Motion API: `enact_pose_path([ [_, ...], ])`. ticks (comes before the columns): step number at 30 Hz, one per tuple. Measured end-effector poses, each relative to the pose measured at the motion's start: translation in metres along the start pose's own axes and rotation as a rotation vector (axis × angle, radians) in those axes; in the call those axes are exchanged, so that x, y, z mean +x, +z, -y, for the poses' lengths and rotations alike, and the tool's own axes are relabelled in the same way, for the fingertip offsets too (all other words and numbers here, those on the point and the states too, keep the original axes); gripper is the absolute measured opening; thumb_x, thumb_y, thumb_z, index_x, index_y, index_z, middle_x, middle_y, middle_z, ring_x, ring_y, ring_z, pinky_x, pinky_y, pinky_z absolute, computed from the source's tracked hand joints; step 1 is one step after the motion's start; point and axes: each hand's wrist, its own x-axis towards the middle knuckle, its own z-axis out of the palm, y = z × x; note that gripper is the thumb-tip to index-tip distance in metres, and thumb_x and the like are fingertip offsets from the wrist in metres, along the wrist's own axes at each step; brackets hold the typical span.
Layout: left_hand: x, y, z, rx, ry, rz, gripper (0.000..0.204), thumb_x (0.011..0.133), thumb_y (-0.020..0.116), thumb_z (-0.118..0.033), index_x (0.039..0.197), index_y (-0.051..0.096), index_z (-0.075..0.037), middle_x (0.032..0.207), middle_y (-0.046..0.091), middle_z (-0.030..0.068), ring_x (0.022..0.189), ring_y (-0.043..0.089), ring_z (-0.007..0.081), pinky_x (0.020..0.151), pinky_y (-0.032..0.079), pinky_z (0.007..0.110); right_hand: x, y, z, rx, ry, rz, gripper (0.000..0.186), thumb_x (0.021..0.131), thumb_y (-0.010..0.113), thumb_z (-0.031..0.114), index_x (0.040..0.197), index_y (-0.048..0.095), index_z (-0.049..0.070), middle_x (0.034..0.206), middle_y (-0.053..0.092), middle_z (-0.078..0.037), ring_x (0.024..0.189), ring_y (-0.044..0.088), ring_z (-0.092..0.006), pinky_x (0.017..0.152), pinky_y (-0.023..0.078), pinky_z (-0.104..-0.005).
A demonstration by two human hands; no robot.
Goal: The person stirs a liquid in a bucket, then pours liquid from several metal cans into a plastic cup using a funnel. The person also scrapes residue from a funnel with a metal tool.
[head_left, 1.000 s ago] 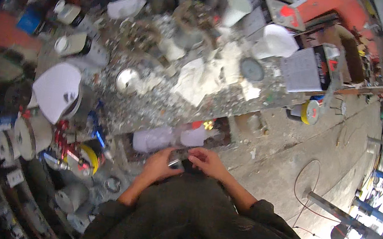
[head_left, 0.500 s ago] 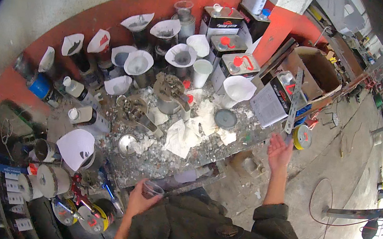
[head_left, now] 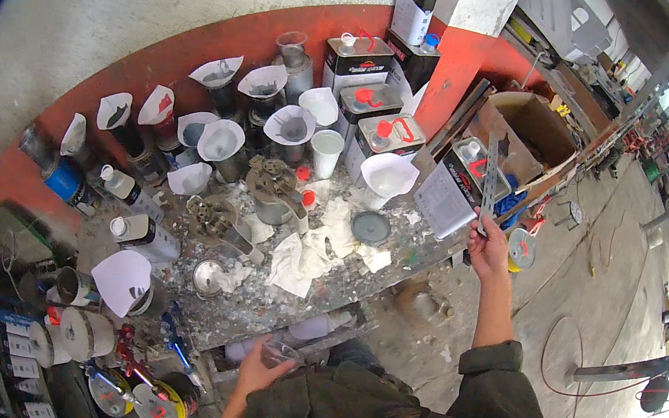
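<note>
My left hand (head_left: 256,373) is wrapped round a clear plastic cup (head_left: 280,355), close to my body at the bench's near edge. With my right arm stretched out, my right hand (head_left: 488,249) has its fingers closed on the lower end of a long, flat metal strip (head_left: 491,176) with marks or holes along it, like a ruler. The strip stands upright against a square metal can (head_left: 448,190) with a white cap. Just below that hand is a round tin (head_left: 521,250) with a yellow side.
A stained bench (head_left: 296,294) carries crumpled white rags (head_left: 301,260), a grey lid (head_left: 371,227) and a clamp-like metal tool (head_left: 272,191). Paper-lined cups (head_left: 221,140) and solvent cans (head_left: 383,143) crowd the back. Spray guns (head_left: 131,352) hang at lower left; a cardboard box (head_left: 528,130) stands right.
My right hand has gone from open, below the strip, to closed on its lower end. My left hand still holds the cup. The view has shifted slightly.
</note>
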Motion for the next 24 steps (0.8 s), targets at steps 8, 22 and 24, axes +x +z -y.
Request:
enact_pose_path([
  [8,0.032,0.05,-0.009,-0.206,-0.05,-0.122,0.079,0.076,0.086,-0.025,0.137,0.044,0.002,0.106,0.068,0.0131,0.092,0.067,0.0185,0.079,0.054,0.034,0.014,0.027,-0.007,0.001,-0.02,0.101,0.035,0.099,0.06,0.019,0.129,0.055,0.002,0.091,0.066,-0.005,0.068,0.059,-0.0115,0.06,0.047,-0.0237],
  [22,0.037,0.115,-0.05,-0.317,-0.169,-0.292,0.074,0.079,0.082,-0.012,0.14,0.041,0.0,0.107,0.061,0.0112,0.092,0.062,0.0158,0.079,0.053,0.03,0.087,0.126,-0.07,0.034,0.22,0.25,0.039,0.097,0.064,0.02,0.132,0.053,0.006,0.098,0.068,-0.007,0.068,0.057,-0.009,0.06,0.045,-0.0212],
  [24,0.034,0.114,-0.053,-0.389,-0.203,-0.322,0.073,0.08,0.082,-0.01,0.14,0.042,-0.001,0.107,0.061,0.0108,0.091,0.062,0.0153,0.078,0.053,0.029,0.098,0.142,-0.095,0.094,0.276,0.209,0.039,0.097,0.064,0.021,0.132,0.052,0.007,0.098,0.068,-0.007,0.069,0.058,-0.0092,0.06,0.045,-0.0213],
])
